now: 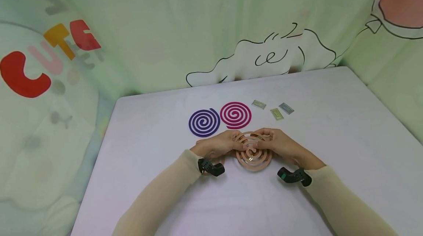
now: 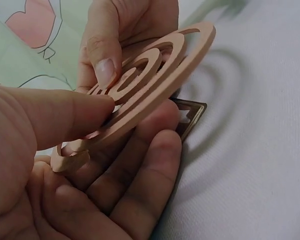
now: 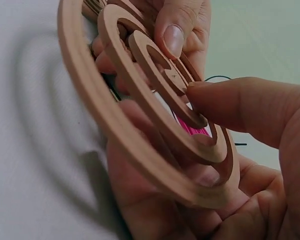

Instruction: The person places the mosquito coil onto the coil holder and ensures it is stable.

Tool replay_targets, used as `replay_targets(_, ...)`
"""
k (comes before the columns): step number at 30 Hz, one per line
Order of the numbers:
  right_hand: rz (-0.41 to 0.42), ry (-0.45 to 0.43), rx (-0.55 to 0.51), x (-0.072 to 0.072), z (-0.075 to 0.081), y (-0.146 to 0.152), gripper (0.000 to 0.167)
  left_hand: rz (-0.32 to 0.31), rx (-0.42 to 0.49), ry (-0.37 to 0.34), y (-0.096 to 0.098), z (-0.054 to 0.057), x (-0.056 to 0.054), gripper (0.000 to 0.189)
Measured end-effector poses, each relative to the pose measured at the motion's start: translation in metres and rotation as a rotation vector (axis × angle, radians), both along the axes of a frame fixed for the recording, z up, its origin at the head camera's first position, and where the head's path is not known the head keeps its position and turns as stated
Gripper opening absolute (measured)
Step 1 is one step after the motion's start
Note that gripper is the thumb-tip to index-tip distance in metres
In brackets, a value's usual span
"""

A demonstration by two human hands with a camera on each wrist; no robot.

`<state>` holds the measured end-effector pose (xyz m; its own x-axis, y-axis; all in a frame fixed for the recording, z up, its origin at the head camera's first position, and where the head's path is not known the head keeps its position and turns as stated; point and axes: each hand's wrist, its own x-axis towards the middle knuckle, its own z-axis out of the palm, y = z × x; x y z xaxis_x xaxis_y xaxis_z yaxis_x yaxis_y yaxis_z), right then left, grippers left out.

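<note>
Here, left hand (image 1: 220,143) and right hand (image 1: 283,143) pinch the brown spiral (image 2: 157,96) between them above the table (image 1: 148,125), pink spiral (image 1: 234,115) at its eleven o'clock. Thumbs (image 2: 106,72) near centre; light, even pressure should keep it unbent!

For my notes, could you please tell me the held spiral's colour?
The held spiral is light brown, showing best in the right wrist view.

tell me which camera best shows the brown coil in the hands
The head view: the brown coil appears nearly face-on, so its spiral is clearest, though partly covered. Both wrist views show it closer but slanted and partly hidden; the right one crops its top.
</note>
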<state>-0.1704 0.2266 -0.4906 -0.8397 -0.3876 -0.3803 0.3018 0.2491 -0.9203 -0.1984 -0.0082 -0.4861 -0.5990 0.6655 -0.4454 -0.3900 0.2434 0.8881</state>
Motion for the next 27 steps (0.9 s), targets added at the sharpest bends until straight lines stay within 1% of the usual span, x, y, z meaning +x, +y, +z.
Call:
replay_targets(5,0.009,0.0,0.006,-0.002,0.0,0.0003,0.055,-0.002,0.006,-0.001,0.0002,-0.0019,-0.0016,0.01)
replay_targets(14,0.02,0.0,0.002,-0.0032,-0.0005,0.0009,0.054,0.005,0.02,-0.031,0.0004,-0.0036,-0.002,0.011)
replay_targets(19,0.006,-0.007,0.001,-0.0025,0.0013,0.0008,0.053,0.002,0.028,-0.021,0.0003,-0.0035,-0.0025,0.01)
replay_targets(21,0.001,-0.003,0.017,-0.0023,0.0022,0.0008,0.052,0.004,0.032,-0.017,0.0002,-0.0039,-0.0026,0.012)
replay_targets(24,-0.007,0.004,0.039,-0.002,0.0037,0.002,0.05,0.019,0.034,-0.016,-0.0008,-0.0046,-0.003,0.018)
replay_targets(27,-0.017,0.006,0.06,-0.0021,0.0054,0.0062,0.05,0.05,0.023,0.013,-0.0039,-0.004,-0.004,0.025)
